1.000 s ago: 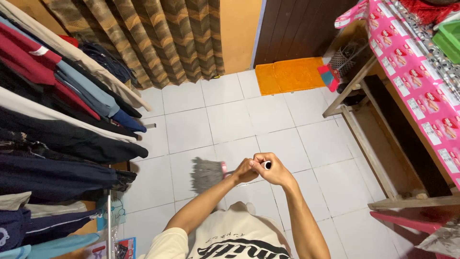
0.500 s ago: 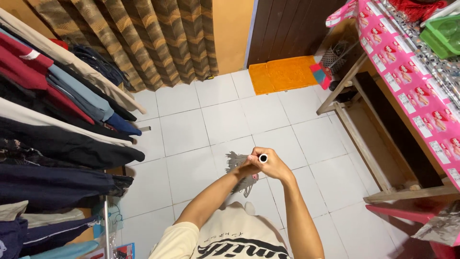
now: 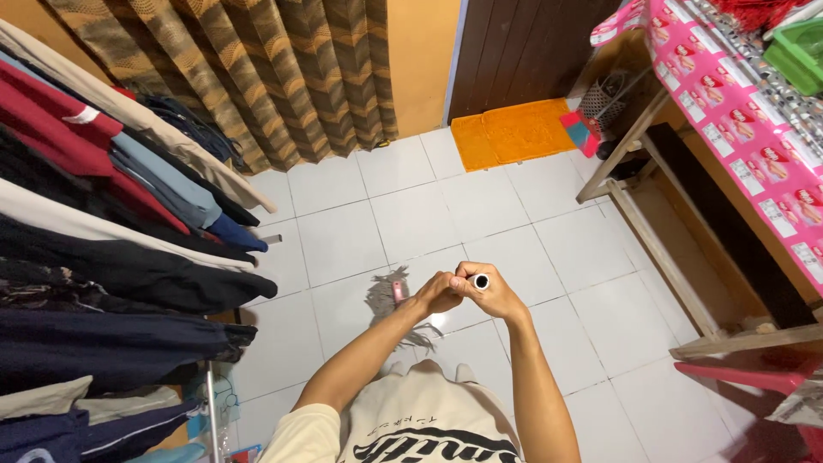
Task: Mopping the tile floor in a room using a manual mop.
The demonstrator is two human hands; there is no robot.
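Both hands, left hand (image 3: 439,294) and right hand (image 3: 487,293), are closed around the mop handle (image 3: 480,281); the mop head (image 3: 387,302) is pressed on the tiled floor (image 3: 411,214), judged mid-mopping with most tiles left.

**What I cannot make out from here**

The mop handle (image 3: 480,281) points almost straight at my camera, so I see only its round end; the shaft below is hidden by the right hand (image 3: 489,294) and left hand (image 3: 439,294). Their grip covers it, and the fingers overlap so I cannot tell where one ends. The grey mop head (image 3: 387,300) is partly behind the left forearm. The clothes rack (image 3: 111,257) is cut off by the left edge, the bench (image 3: 754,154) with its pink cover by the right edge, and the green tub (image 3: 797,56) by the corner. My shirt's print is cropped at the bottom.
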